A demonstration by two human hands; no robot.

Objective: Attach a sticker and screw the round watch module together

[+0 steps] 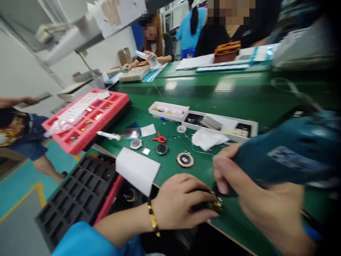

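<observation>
**Tiny round gold-and-black part pinched right by the bench edge, teal handheld tool closing in from the right**

Left hand closed on the part, fingers hiding most of it. Right hand wrapped round the tool, its long axis slanting down-left, dark tip just beside the part, left hand nearer. Tool type lost to blur. Further out: copper-rimmed coil disc, red-handled scissors, white paper sheet, black foam tray, pink tray. Far end of the green bench: a co-worker's hand on paper.

Glossy gold-coloured metal piece
</observation>
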